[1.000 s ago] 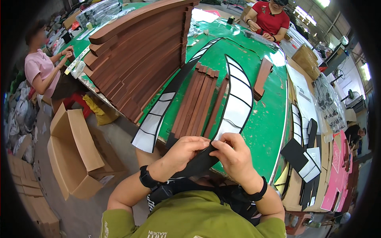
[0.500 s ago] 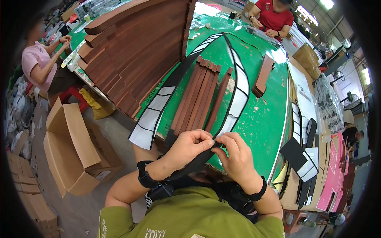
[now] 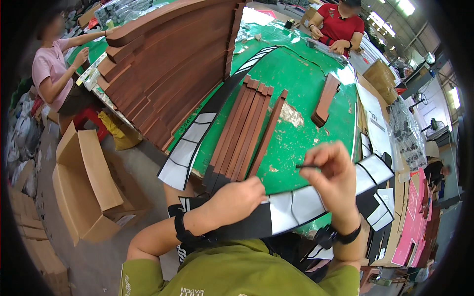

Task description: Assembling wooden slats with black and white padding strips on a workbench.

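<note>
A long black strip with white backing panels (image 3: 291,209) lies curved across the near edge of the table in front of me. My left hand (image 3: 232,201) is closed on its upper edge, fingertips pinched together. Above the strip, my right hand (image 3: 333,180) is raised with thumb and forefinger pinching a thin dark sliver (image 3: 307,166); its exact kind is too small to tell. Just beyond my left hand lie several long reddish-brown wooden slats (image 3: 239,128) side by side, black at their near ends. A single slat (image 3: 269,130) rests apart to their right.
Another black and white strip (image 3: 192,138) runs along the left side of the green table (image 3: 296,143). A tall stack of curved brown pieces (image 3: 168,69) stands behind it. A brown block (image 3: 326,101) sits right. An open cardboard box (image 3: 89,182) is at left. Two co-workers are beyond.
The strip in my left hand has swung from the table's middle down to the right, lying crosswise. My right hand has moved up and right, off the strip, with the dark sliver.
</note>
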Tool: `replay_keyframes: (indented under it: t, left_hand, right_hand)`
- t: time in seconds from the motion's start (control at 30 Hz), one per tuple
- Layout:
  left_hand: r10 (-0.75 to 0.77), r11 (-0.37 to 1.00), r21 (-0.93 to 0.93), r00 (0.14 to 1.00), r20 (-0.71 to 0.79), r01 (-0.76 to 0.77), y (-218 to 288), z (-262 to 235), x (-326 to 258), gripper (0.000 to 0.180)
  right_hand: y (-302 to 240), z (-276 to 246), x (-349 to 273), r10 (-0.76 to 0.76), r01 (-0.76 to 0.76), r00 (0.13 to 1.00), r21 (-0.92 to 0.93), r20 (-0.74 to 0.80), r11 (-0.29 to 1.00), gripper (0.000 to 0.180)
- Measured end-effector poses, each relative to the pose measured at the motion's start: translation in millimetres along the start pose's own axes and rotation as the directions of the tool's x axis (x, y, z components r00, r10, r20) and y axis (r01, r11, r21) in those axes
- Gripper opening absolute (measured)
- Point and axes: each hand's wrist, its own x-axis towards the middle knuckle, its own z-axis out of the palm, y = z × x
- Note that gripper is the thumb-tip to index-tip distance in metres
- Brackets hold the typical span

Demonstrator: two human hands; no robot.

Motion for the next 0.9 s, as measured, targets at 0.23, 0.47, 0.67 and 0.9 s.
replay_keyframes:
  t: [0.23,0.47,0.67,0.9]
  left_hand:
    - [0.137,0.968,0.218,0.989,-0.046,-0.124,-4.1,-1.0,0.2,0.018]
    - [0.146,0.918,0.358,0.984,0.103,-0.173,-17.0,6.2,-0.4,0.021]
    - [0.139,0.935,0.314,0.985,0.1,-0.164,-16.9,7.0,1.6,0.021]
    - [0.116,0.942,0.304,0.988,0.098,-0.14,-15.5,3.8,3.5,0.019]
  right_hand:
    - [72.9,-59.3,102.7,0.256,-0.257,0.966,-0.131,-0.023,0.957,0.04]
    - [162.1,-77.1,160.4,0.028,-0.141,0.978,-0.55,-0.208,0.823,0.045]
    - [188.0,-69.0,176.6,-0.048,-0.056,0.991,-0.711,-0.125,0.701,0.051]
    - [179.2,-64.0,183.6,-0.058,-0.034,0.992,-0.677,-0.113,0.735,0.047]
